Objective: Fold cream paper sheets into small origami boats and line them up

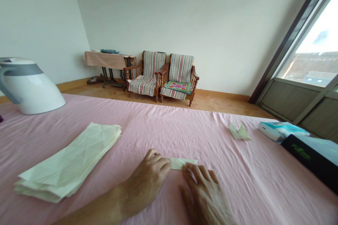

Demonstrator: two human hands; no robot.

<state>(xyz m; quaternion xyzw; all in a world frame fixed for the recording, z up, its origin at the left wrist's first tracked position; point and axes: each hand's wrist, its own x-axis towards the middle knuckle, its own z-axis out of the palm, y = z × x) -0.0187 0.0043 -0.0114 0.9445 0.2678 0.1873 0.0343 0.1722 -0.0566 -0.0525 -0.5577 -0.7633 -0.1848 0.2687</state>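
A small pale-green strip of folded paper [182,163] lies flat on the pink tablecloth [148,123] in front of me. My left hand [153,172] has its fingers curled over the strip's left end, which they partly cover. At the other end, the fingertips of my right hand [203,190] rest on the paper's lower edge; its fingers are stretched out, with the thumb apart. To the left sits a stack of creased pale-green paper sheets [71,161]. A folded paper piece with raised points [239,132] stands farther off to the right.
A white and grey jug [39,88] stands at the table's left. On the right are a blue and white pack [282,130] and a black box [306,158]. Beyond the table's far edge are two wooden armchairs [154,72] and a cloth-covered side table [108,59].
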